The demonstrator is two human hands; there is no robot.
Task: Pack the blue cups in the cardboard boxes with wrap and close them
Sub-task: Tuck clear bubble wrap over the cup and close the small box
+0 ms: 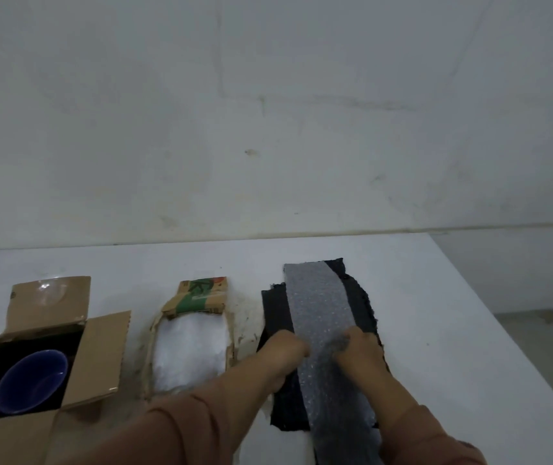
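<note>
A blue cup (35,380) lies on its side inside an open cardboard box (100,357) at the left. A long strip of bubble wrap (318,307) lies over a dark cloth (275,313) on the white table. My left hand (285,347) and my right hand (359,347) both hold the strip at its middle, fingers curled on its edges. What lies under the wrap between the hands is hidden.
A torn cardboard box (201,297) with white padding (189,350) inside lies between the open box and the cloth. The white table (453,347) ends at the right, and a pale wall (268,112) stands behind it.
</note>
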